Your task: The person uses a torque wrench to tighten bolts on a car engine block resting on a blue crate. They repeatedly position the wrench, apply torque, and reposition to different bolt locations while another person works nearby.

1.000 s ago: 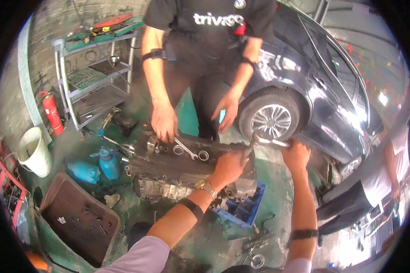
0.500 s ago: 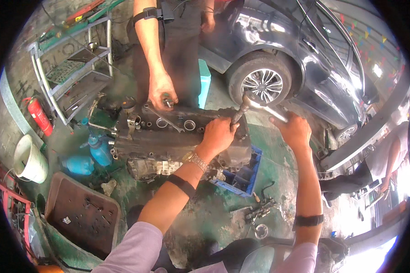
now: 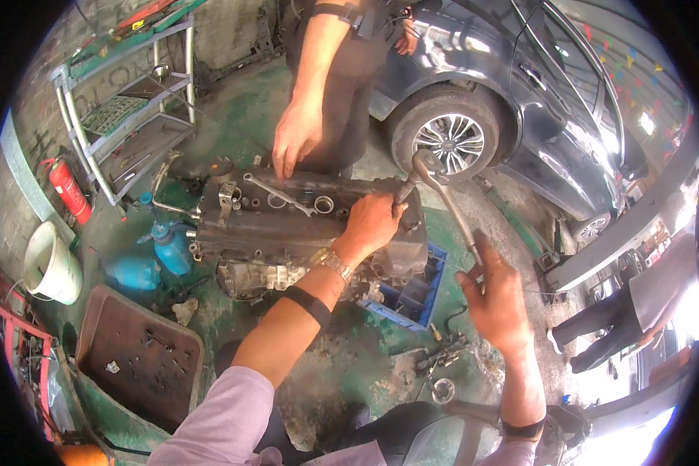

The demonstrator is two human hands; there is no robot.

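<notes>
My left hand [image 3: 371, 225] is wrapped round the extension [image 3: 403, 191] beneath the head of a ratchet wrench, over the right end of the engine [image 3: 287, 237]. My right hand [image 3: 499, 304] grips the lower end of the ratchet handle [image 3: 456, 211], which slants from the head down to the right. Whatever the extension's lower end meets is hidden by my left hand. A combination spanner [image 3: 283, 194] lies across the engine's top. Above it, a co-worker's hand [image 3: 297, 140] reaches down with its fingers near the engine; whether they touch it I cannot tell.
A dark car [image 3: 474, 78] stands behind the engine. A blue divided crate [image 3: 412, 299] sits at the engine's near right. On the left are a brown tray [image 3: 97, 349] of small parts, blue bottles [image 3: 171, 248], a bucket [image 3: 53, 264], a fire extinguisher [image 3: 70, 190] and a metal rack [image 3: 93, 151].
My right hand has pulled the ratchet handle toward me, from pointing right to slanting down-right. My left hand stays at the extension. The co-worker's hand has shifted right, and the small metal piece in it no longer shows.
</notes>
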